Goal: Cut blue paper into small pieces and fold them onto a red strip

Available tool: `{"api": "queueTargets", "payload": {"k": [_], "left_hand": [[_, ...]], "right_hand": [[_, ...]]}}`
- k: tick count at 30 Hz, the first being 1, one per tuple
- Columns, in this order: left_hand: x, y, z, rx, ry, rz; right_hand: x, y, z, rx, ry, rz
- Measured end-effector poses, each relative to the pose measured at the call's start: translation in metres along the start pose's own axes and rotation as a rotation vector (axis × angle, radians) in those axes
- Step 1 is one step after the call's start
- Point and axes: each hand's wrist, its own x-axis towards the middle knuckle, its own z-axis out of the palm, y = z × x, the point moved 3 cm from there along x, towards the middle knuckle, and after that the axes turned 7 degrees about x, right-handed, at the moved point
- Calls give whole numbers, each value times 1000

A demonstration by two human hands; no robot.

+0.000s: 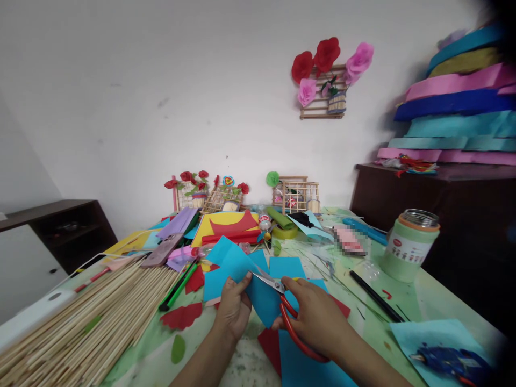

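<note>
Blue paper (258, 293), a folded sheet of bright sky colour, sits low in the middle of the view, lifted just above the green table (427, 301) and pinched between both hands. Left of the blue paper, the left hand (233, 306) grips its edge with thumb on top and fingers curled underneath, closed firmly on the sheet. Right of the blue paper, the right hand (316, 317) is wrapped through the red handles of the scissors (282, 301), whose short metal blades are parted slightly and bite into the top edge of the sheet. More blue sheets lie flat beneath and behind the blue paper, and red scraps (182, 315) rest on the table to its left. Further left of the blue paper a large bundle of bamboo sticks (80, 328) fans across the table, with a green marker (177, 287) lying between the sticks and the sheet. Well to the right of the blue paper stands a pale green jar (409, 244) with a clear lid, and a black stick (377, 295) lies between them. Far right and nearer the viewer, a blue glue gun (451, 360) rests on another light blue sheet.
</note>
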Motion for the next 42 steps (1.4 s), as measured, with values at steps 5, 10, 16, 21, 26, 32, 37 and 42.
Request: {"api": "queueTargets", "payload": {"k": [5,10,16,21,26,32,37,42], "left_hand": [[-1,-1,0,-23,44,-28],[-3,1,2,-31,83,-47],[-4,0,3,-27,112,-86],[-4,-2,3,-40,115,-106],[-5,-2,3,-42,128,-134],[-6,-1,4,-44,138,-146],[-6,-3,1,-47,182,-151],[-5,1,3,-76,165,-158]], "right_hand": [[1,0,1,10,-6,10],[0,0,1,23,-14,22],[-1,-2,1,48,-9,8],[-1,-2,3,31,-13,14],[0,-2,5,16,-2,-13],[-1,0,8,-6,1,-2],[1,1,9,-25,-10,10],[1,1,7,-38,-16,20]]}}
